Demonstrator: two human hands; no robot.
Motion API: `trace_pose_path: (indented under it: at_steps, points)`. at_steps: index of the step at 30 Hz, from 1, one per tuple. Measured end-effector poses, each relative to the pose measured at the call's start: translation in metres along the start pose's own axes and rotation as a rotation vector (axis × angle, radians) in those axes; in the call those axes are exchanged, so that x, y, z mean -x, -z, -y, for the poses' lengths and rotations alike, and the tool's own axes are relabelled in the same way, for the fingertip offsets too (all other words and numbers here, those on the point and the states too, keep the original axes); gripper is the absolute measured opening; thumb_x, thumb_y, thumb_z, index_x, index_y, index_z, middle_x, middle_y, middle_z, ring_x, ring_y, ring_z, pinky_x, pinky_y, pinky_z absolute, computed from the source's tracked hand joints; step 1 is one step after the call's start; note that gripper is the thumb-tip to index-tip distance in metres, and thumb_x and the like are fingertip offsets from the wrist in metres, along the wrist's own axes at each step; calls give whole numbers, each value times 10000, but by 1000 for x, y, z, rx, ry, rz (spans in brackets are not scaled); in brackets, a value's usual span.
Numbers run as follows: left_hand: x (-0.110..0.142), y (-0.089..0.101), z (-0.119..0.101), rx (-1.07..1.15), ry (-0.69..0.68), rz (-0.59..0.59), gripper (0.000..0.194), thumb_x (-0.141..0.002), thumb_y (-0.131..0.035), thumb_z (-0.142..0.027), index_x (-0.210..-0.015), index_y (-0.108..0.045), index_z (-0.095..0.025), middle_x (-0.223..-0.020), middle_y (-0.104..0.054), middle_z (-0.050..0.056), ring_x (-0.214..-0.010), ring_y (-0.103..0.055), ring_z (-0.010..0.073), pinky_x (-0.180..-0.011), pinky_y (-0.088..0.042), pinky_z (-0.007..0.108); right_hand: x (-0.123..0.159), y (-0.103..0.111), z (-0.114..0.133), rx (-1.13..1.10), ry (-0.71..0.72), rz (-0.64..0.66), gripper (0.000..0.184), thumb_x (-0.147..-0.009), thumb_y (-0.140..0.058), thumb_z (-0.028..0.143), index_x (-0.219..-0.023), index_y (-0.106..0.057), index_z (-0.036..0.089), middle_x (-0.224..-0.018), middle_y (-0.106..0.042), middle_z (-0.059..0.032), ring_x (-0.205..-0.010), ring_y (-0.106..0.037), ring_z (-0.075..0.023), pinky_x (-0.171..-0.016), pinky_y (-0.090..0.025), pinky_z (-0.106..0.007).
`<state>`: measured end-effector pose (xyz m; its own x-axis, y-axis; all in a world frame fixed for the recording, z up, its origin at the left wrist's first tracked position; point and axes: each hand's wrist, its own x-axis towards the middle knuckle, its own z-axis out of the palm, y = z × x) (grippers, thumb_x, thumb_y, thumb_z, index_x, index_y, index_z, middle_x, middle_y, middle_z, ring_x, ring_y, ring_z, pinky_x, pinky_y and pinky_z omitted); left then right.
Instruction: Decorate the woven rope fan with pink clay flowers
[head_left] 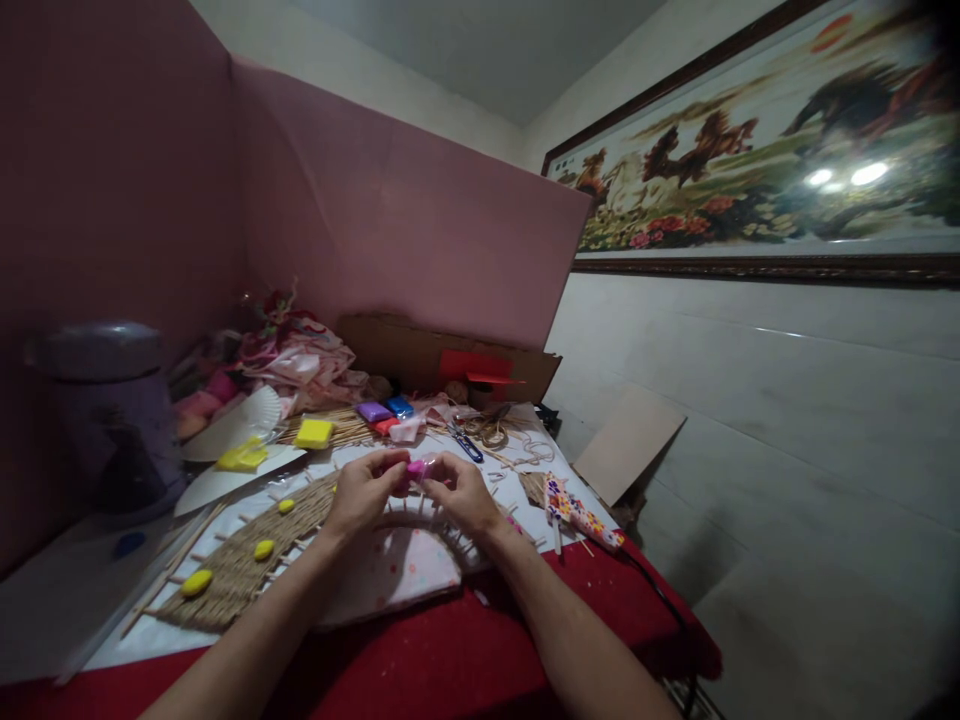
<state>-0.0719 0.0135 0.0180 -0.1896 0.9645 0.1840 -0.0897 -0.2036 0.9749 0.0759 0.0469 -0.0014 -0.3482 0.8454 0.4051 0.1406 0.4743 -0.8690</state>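
My left hand [366, 492] and my right hand [463, 492] meet in front of me, fingertips pinched on a small packet of bright pink modelling clay [415, 468] with clear plastic around it. Part of the packet is hidden behind my fingers. Below my hands lies a fan-shaped piece of woven twine [236, 560] with thin sticks poking out along its edges. Several yellow clay dots [263, 550] sit on the weave. Inside its curve is a pale panel [397, 570] with small printed spots, partly covered by my left forearm.
A flower-patterned glue gun [577, 515] lies at the right with its cord over the red cloth [480, 660]. Farther back are dark-handled pliers [469, 445], a yellow clay packet [313, 433], a purple packet [373, 411] and thin sticks. A lilac bin [112, 430] stands left.
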Motion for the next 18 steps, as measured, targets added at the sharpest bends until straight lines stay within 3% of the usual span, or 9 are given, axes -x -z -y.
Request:
trace_pose_path:
  at_steps: [5, 11, 15, 18]
  points:
    - [0, 2, -2, 45, 28, 62, 354, -499, -726, -280, -790, -666, -86, -547, -646, 26, -449, -550, 135, -455, -440, 263, -1, 0, -1, -69, -108, -69, 187, -728, -601, 332, -778, -643, 156, -629, -570, 9, -531, -474, -109, -461, -393, -213]
    - [-3, 3, 3, -25, -13, 23, 308, -543, -690, -267, -797, -668, -96, -560, -645, 20, -443, -537, 127, -439, -428, 255, -1, 3, -1, 1, -15, 9, 131, -697, -615, 210, -805, -667, 159, -712, -637, -6, -653, -546, -132, -616, -432, -242]
    - [-4, 4, 10, -96, -91, 78, 262, -568, -685, -265, -786, -695, -119, -576, -646, 12, -448, -519, 112, -449, -425, 242, 0, 2, 2, 51, -5, -18, 55, -668, -630, 184, -716, -640, 159, -628, -603, 17, -596, -525, -115, -587, -410, -225]
    - [-4, 5, 12, -151, -140, 85, 241, -600, -665, -265, -802, -709, -141, -614, -661, 16, -469, -527, 115, -460, -430, 237, 1, 0, 6, 1, -2, -18, 94, -684, -621, 205, -766, -647, 166, -663, -620, 14, -612, -542, -117, -593, -419, -222]
